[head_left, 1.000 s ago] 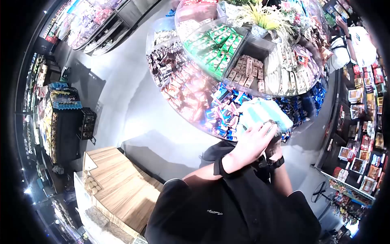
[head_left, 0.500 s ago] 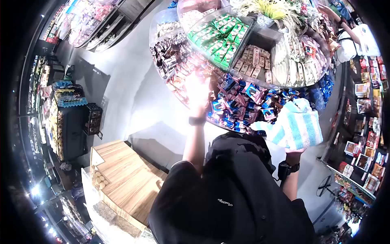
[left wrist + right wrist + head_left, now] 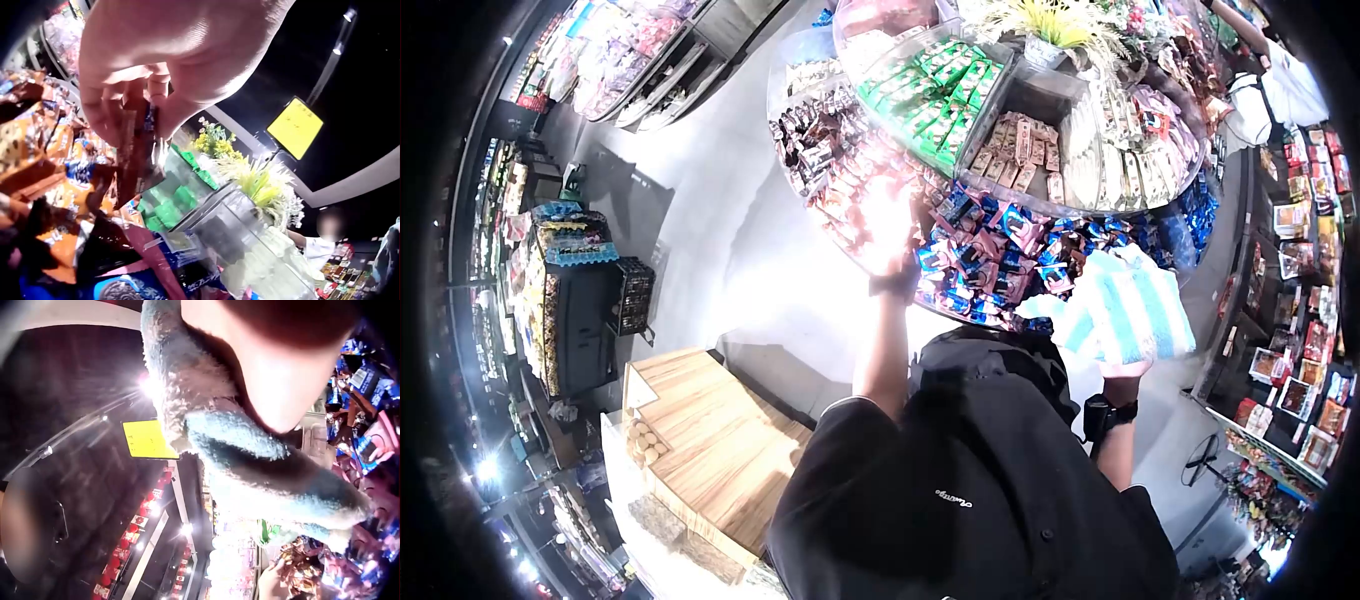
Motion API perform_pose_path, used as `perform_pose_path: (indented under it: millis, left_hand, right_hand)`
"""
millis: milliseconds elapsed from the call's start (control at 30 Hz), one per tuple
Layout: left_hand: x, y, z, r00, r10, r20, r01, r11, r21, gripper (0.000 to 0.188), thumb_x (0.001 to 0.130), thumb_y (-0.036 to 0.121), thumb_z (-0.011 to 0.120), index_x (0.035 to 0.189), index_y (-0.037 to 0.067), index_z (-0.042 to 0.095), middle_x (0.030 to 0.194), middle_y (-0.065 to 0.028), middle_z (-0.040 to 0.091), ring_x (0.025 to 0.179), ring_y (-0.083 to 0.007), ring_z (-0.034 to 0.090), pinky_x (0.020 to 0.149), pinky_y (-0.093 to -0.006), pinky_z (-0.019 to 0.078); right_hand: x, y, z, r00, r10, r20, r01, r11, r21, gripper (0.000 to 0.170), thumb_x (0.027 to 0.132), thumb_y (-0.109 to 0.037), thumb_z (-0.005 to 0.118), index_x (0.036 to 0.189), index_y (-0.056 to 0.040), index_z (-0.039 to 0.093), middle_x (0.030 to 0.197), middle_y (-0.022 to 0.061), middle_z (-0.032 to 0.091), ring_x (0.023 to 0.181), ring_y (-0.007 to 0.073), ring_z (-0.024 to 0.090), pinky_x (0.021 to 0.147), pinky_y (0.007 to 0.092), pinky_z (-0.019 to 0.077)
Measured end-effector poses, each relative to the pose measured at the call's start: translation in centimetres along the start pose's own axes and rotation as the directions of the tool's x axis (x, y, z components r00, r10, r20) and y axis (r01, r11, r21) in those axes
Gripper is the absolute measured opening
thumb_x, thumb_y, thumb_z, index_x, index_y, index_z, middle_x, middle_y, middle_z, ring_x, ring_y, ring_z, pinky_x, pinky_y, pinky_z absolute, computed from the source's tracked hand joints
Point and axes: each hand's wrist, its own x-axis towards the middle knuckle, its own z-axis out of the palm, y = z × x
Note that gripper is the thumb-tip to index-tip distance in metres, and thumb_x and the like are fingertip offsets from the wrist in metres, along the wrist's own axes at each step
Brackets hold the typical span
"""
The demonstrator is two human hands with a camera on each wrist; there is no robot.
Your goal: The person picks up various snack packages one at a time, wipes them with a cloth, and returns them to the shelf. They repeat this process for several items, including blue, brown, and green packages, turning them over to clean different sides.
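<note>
My left hand (image 3: 181, 47) reaches down over the heap of orange-brown snack packets (image 3: 53, 144) on the round display. In the left wrist view its fingers pinch a narrow, dark brown wrapped snack packet (image 3: 132, 156). Strong glare washes out this hand in the head view. My right hand (image 3: 281, 369) holds a fluffy blue-and-white striped towel (image 3: 1132, 310) at the display's front right edge. The towel hides most of the right fingers. Between the two hands lie blue-and-pink snack packets (image 3: 985, 260).
Clear dividers and an upper tier with green packets (image 3: 930, 100) rise behind the heap. A potted plant (image 3: 1048, 30) tops the display. A wooden counter (image 3: 710, 440) stands to the left, stocked shelves (image 3: 1300, 330) to the right. Another person (image 3: 1290, 90) is at the far right.
Both hands were together at the towel a second ago. The left hand has since moved left to the orange-brown packets, and the right hand has shifted the towel rightward.
</note>
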Motion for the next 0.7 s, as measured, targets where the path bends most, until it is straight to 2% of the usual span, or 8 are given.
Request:
perform_pose_path:
  millis: [67, 133, 200, 267, 400, 533, 600, 700]
  left_hand:
    - [-1.7, 4.5, -1.0, 0.999, 0.0, -0.043, -0.009, 0.976, -0.219, 0.021, 0.082, 0.014, 0.07, 0.093, 0.004, 0.055, 0.085, -0.0076, 0.059, 0.074, -0.017, 0.055, 0.07, -0.0289, 0.0459]
    - [-4.2, 10.4, -2.7, 0.985, -0.166, 0.038, 0.168, 0.912, -0.375, 0.022, 0.084, 0.006, 0.068, 0.098, 0.007, 0.05, 0.095, -0.0034, 0.055, 0.084, -0.0108, 0.051, 0.074, -0.0263, 0.0446]
    - [-6.0, 9.2, -1.9, 0.998, -0.052, 0.027, 0.059, 0.831, -0.553, 0.026, 0.084, 0.0, 0.065, 0.102, 0.008, 0.047, 0.1, -0.0036, 0.056, 0.089, -0.0118, 0.053, 0.078, -0.0265, 0.0456]
    - [-9.2, 14.2, -1.4, 0.988, -0.09, 0.128, 0.155, 0.675, -0.721, 0.031, 0.085, -0.005, 0.062, 0.109, 0.008, 0.047, 0.105, -0.0046, 0.057, 0.094, -0.0127, 0.056, 0.081, -0.026, 0.0462]
    - [-13.6, 19.7, -1.3, 0.956, -0.053, 0.288, 0.202, 0.832, -0.517, 0.034, 0.084, 0.0, 0.067, 0.112, 0.001, 0.05, 0.105, -0.0071, 0.056, 0.098, -0.0142, 0.055, 0.083, -0.0272, 0.0463]
    - [-16.8, 20.6, 1.4, 0.928, 0.22, 0.302, -0.082, 0.908, -0.41, 0.029, 0.082, 0.003, 0.07, 0.107, 0.0, 0.053, 0.099, -0.0047, 0.055, 0.089, -0.0116, 0.054, 0.076, -0.0249, 0.0462]
    - [-18.4, 21.1, 2.4, 0.924, 0.193, 0.331, -0.098, 0.954, -0.283, 0.026, 0.083, 0.002, 0.068, 0.105, 0.001, 0.055, 0.098, -0.0036, 0.054, 0.087, -0.0101, 0.054, 0.074, -0.0253, 0.0479]
    - [-20.0, 21.6, 3.8, 0.947, 0.031, 0.321, 0.128, 0.877, -0.463, 0.023, 0.086, -0.001, 0.065, 0.106, 0.001, 0.055, 0.1, -0.0029, 0.056, 0.091, -0.0103, 0.056, 0.078, -0.0248, 0.048]
  right_hand:
    - [0.2, 0.0, 0.1, 1.0, 0.009, 0.003, -0.009, 1.0, -0.013, 0.061, 0.083, -0.032, 0.063, 0.133, -0.0031, 0.043, 0.126, 0.0107, 0.054, 0.113, 0.025, 0.053, 0.095, 0.0399, 0.0436]
    - [0.4, 0.1, 0.2, 1.0, 0.019, -0.002, -0.019, 0.999, -0.033, 0.062, 0.082, -0.03, 0.065, 0.133, -0.0029, 0.042, 0.125, 0.0104, 0.054, 0.112, 0.0241, 0.054, 0.094, 0.0388, 0.0446]
    - [0.9, 0.4, 0.6, 1.0, 0.03, -0.005, -0.03, 0.998, -0.063, 0.063, 0.081, -0.029, 0.067, 0.133, -0.0027, 0.042, 0.124, 0.0101, 0.055, 0.111, 0.0231, 0.055, 0.093, 0.0378, 0.0457]
    - [1.6, 0.9, 1.1, 0.999, 0.037, -0.004, -0.037, 0.993, -0.113, 0.064, 0.08, -0.028, 0.069, 0.133, -0.0025, 0.042, 0.123, 0.0098, 0.055, 0.11, 0.0222, 0.056, 0.092, 0.0367, 0.0467]
    - [3.9, 2.6, 3.0, 0.998, 0.059, 0.006, -0.055, 0.967, -0.248, 0.066, 0.078, -0.025, 0.073, 0.132, -0.0022, 0.042, 0.122, 0.0092, 0.056, 0.107, 0.0203, 0.057, 0.09, 0.0346, 0.0487]
    - [4.9, 4.1, 4.6, 0.995, 0.093, 0.022, -0.081, 0.946, -0.313, 0.069, 0.076, -0.022, 0.077, 0.131, -0.0018, 0.042, 0.12, 0.0086, 0.057, 0.105, 0.0183, 0.059, 0.089, 0.0325, 0.0507]
    - [4.8, 3.8, 4.6, 0.994, 0.099, 0.038, -0.084, 0.953, -0.292, 0.07, 0.075, -0.021, 0.079, 0.131, -0.0016, 0.042, 0.119, 0.0083, 0.057, 0.104, 0.0174, 0.06, 0.088, 0.0314, 0.0517]
    - [4.5, 2.5, 3.1, 0.995, 0.097, 0.038, -0.083, 0.96, -0.266, 0.072, 0.071, -0.019, 0.083, 0.129, -0.0001, 0.044, 0.114, 0.0076, 0.061, 0.099, 0.0179, 0.063, 0.086, 0.0327, 0.0536]
